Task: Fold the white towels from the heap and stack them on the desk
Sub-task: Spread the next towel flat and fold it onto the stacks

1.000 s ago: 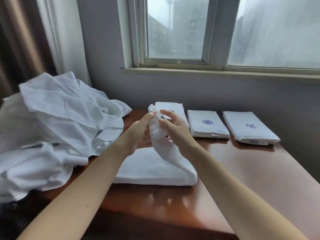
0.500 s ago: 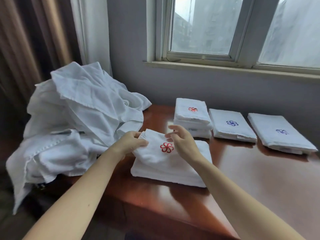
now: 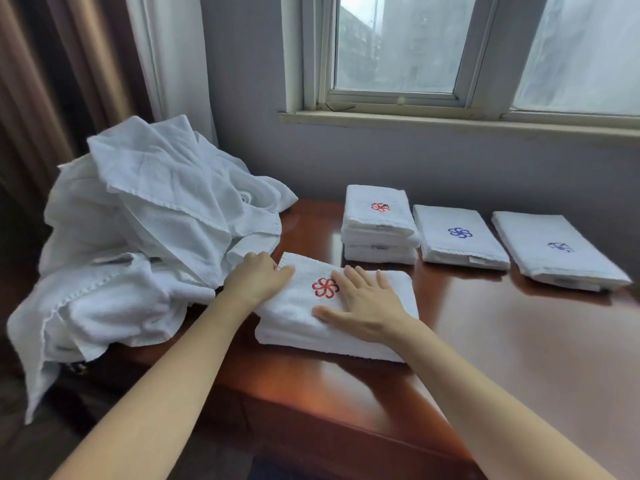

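- The folded towel (image 3: 298,317) under both hands bears a red embroidered pinwheel flower (image 3: 325,288), with no lettering beside it.
- The same red flower shows on top of the stack of folded towels (image 3: 379,223) at the back of the desk.
- Just right of the stack lies a single folded towel with a blue flower (image 3: 457,237). Its front edge carries a small sewn tag, too small to read.
- Farther right, apart from it, lies another folded towel with a blue mark (image 3: 554,251), which is blurred.
- The right hand (image 3: 367,306) lies flat on the near towel, fingers straight and spread, just right of the red flower.
- The left hand (image 3: 258,280) sits at that towel's far-left corner, thumb on top and fingers curled. I cannot tell whether they pinch the cloth.
- The heap of unfolded white towels (image 3: 149,216) rises at the left, spilling over the desk's left edge and touching the left hand.
- The desk (image 3: 485,341) is glossy reddish-brown wood, set against a grey wall (image 3: 381,161).
- Above the wall is a window (image 3: 398,46) with a pale sill (image 3: 450,121).
- A white sheer curtain (image 3: 176,64) and a brown drape (image 3: 52,81) hang behind the heap.
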Tool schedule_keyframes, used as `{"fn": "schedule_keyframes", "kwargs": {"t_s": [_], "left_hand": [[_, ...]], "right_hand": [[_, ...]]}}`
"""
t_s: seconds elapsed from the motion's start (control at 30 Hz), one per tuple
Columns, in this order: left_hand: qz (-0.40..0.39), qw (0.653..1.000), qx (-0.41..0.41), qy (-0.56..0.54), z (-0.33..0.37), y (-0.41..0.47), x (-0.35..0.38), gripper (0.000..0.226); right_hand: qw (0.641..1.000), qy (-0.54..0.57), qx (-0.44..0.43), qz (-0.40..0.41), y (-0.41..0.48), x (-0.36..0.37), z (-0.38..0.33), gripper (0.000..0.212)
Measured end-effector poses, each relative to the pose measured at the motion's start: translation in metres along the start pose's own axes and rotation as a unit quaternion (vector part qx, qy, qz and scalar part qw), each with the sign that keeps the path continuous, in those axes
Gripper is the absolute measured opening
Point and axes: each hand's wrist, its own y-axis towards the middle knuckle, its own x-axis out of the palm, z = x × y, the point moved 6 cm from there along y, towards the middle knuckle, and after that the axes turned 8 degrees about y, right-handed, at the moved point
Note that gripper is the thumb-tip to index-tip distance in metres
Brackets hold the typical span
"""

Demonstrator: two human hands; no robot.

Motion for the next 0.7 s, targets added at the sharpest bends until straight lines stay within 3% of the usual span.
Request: {"fn": "schedule_keyframes", "kwargs": {"t_s": [0.13, 0.23, 0.3, 0.4, 0.5, 0.57, 0.63, 0.7], "left_hand": [[0.031, 0.999, -0.018, 0.034, 0.008, -0.003, 0.004, 0.056], [0.115, 0.993, 0.022, 0.017, 0.018, -0.009, 0.0, 0.039], [0.155, 0.987, 0.043, -0.002, 0.02, -0.013, -0.001, 0.032], [0.133, 0.99, 0.03, -0.017, 0.01, -0.009, 0.003, 0.031], [0.085, 0.995, 0.017, 0.048, 0.006, -0.007, 0.012, 0.033], [0.108, 0.99, 0.028, 0.089, 0.013, -0.009, 0.008, 0.03], [0.164, 0.975, 0.076, 0.13, 0.028, -0.011, 0.0, 0.041], [0.216, 0.955, 0.177, 0.103, 0.051, -0.017, -0.004, 0.051]], "right_hand": [[1.0, -0.004, 0.008, -0.007, 0.002, 0.003, 0.002, 0.108], [1.0, 0.002, 0.001, 0.0, 0.0, 0.002, 0.002, 0.113], [1.0, 0.009, -0.006, 0.012, -0.001, 0.001, 0.002, 0.106], [1.0, 0.017, -0.007, 0.023, -0.003, 0.0, 0.005, 0.097], [1.0, 0.016, 0.009, 0.015, -0.006, 0.001, 0.011, 0.098], [1.0, 0.009, 0.017, 0.009, -0.008, 0.001, 0.015, 0.102], [1.0, 0.001, 0.018, 0.005, -0.009, 0.001, 0.015, 0.105], [1.0, -0.003, 0.015, 0.004, -0.008, 0.002, 0.015, 0.106]]}}
